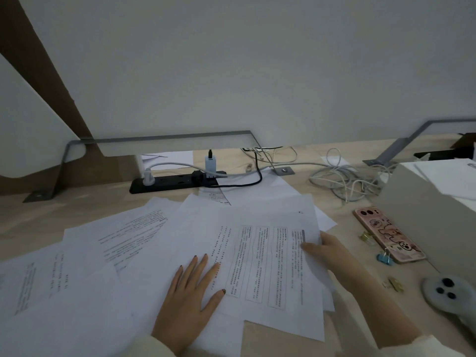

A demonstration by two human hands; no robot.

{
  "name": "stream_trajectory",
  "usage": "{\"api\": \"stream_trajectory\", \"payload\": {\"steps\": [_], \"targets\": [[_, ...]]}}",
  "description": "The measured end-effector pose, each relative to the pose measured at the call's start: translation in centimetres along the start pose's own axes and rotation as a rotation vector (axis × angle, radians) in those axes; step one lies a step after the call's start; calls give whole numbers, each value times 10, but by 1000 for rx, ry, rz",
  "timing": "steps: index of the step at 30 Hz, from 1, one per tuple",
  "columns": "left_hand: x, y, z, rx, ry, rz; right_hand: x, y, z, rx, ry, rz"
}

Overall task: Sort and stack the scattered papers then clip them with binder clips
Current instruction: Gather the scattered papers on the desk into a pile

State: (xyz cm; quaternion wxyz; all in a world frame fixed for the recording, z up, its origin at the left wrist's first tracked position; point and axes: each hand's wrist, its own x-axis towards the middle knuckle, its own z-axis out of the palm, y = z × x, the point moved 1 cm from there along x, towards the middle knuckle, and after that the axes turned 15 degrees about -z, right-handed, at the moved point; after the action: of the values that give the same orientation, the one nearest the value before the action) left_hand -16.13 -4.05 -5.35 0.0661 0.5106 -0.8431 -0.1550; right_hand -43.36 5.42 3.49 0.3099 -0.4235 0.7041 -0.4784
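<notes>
Left hand [190, 287] flat, fingers [199, 269] straight, pinning the scattered papers [85, 253] to the bench [38, 217] so they won't slide. Right hand [325, 249] pinches the top sheet [262, 256] by its edge, likely to gather it. Binder clips [385, 257] wait just beyond the right fingers.

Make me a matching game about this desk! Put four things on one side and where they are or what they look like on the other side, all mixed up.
Things:
1. left hand
2. right hand
3. phone
4. power strip

Clues:
a. black, at the back of the desk
b. pink case, lying to the right of the papers
c. flat on the papers, fingers straight
d. holds the right edge of the top sheet

Pairs: 1-c, 2-d, 3-b, 4-a
</notes>
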Motion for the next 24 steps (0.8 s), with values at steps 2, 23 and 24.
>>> {"api": "stream_trajectory", "payload": {"steps": [2, 23, 24], "targets": [[1, 5, -12, -112, 1, -29, -3, -12, -1, -10, -2, -52], [-40, 41, -245, -672, 515, 207, -60, -219, 15, -441, 265, -1000], [-45, 35, -248, -742, 537, 168, -60, -218, 18, -462, 336, -987]]}}
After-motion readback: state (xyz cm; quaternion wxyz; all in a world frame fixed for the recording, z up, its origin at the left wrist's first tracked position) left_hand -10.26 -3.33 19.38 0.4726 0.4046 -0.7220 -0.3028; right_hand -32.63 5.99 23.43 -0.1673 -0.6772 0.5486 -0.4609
